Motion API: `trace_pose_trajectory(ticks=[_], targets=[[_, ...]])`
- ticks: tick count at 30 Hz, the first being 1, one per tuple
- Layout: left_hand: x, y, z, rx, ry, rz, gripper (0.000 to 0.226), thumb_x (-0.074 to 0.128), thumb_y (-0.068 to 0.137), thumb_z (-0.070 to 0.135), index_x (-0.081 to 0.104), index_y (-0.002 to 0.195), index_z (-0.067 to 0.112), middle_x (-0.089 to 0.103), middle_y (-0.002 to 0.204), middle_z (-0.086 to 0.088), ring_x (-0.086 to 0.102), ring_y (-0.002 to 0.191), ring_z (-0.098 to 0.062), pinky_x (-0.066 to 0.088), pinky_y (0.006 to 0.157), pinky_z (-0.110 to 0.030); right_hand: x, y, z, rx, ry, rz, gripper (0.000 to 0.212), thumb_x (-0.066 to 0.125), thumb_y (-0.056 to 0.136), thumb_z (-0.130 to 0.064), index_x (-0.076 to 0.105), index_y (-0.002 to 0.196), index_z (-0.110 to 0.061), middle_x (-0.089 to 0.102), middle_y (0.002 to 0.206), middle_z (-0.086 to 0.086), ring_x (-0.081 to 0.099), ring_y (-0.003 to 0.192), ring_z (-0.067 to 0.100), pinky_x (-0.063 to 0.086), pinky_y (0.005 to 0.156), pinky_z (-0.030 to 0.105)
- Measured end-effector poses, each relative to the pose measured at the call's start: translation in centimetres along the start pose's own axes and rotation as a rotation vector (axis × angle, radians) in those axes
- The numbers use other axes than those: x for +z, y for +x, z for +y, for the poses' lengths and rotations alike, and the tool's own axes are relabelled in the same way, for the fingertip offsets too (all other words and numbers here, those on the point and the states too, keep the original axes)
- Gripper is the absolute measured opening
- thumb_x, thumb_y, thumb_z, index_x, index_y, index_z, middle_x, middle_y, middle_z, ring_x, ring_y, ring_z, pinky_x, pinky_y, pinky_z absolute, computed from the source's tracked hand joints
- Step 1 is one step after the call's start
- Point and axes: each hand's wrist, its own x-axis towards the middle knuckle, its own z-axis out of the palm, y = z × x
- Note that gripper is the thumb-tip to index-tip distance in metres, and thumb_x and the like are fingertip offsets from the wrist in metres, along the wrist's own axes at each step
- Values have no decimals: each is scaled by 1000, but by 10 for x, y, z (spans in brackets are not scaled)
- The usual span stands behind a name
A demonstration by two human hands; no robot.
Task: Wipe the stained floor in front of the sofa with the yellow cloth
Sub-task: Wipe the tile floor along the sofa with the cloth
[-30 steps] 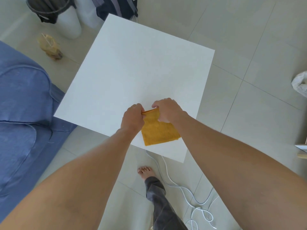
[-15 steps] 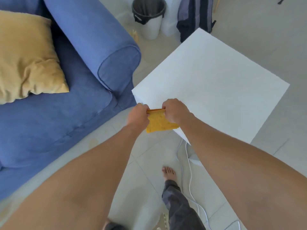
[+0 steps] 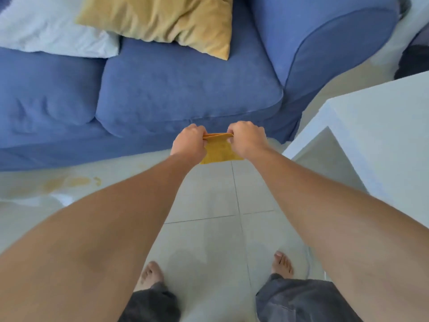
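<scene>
The yellow cloth (image 3: 218, 151) is held in the air by both hands, out in front of the body and above the pale tiled floor (image 3: 209, 233). Its folded top edge is pinched between the left hand (image 3: 189, 142) and the right hand (image 3: 248, 139), each closed into a fist around one upper corner, and the rest of the cloth hangs down between the wrists. The cloth is kept clear of the floor and of the blue sofa (image 3: 162, 89), whose front edge is seen just beyond the hands.

A yellowish stain (image 3: 69, 182) is spread over the tiles to the left, close to the sofa base and well apart from the cloth; a paler wet-looking patch is seen just below it. A mustard cushion (image 3: 162, 19) and a white cushion (image 3: 46, 29) are propped on the sofa seat, side by side. A white table (image 3: 376, 135) is placed at the right, near the sofa arm. Two bare feet are planted on the tiles below the forearms, the left foot (image 3: 151, 275) and the right foot (image 3: 282, 263), with dark trouser legs (image 3: 301, 298) at the lower edge.

No brand, label or legible writing is shown on the cloth, the sofa, the cushions or the table.
</scene>
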Motion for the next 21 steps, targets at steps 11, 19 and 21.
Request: trace_pose_trajectory(ticks=[11, 19, 21], targets=[[125, 20, -183, -124, 19, 133, 21, 45, 97, 11, 61, 112, 10, 60, 112, -11, 52, 86, -23, 47, 73, -34, 193, 58, -67, -210, 12, 4, 14, 56, 97, -33, 63, 102, -21, 68, 100, 3, 60, 88, 26, 45, 74, 36], [165, 4, -248, -166, 54, 145, 21, 48, 94, 10, 62, 109, 12, 63, 112, -11, 60, 96, -30, 53, 78, -38, 260, 61, -101, -225, 3, -23, 19, 61, 94, -37, 65, 98, -19, 67, 93, 4, 62, 87, 27, 50, 73, 36], [167, -10, -259, -183, 46, 152, 22, 48, 95, 10, 62, 111, 12, 64, 111, -10, 61, 96, -29, 54, 81, -39, 268, 52, -112, -229, 34, -48, 13, 61, 95, -30, 66, 96, -17, 68, 97, 6, 62, 89, 28, 49, 73, 35]])
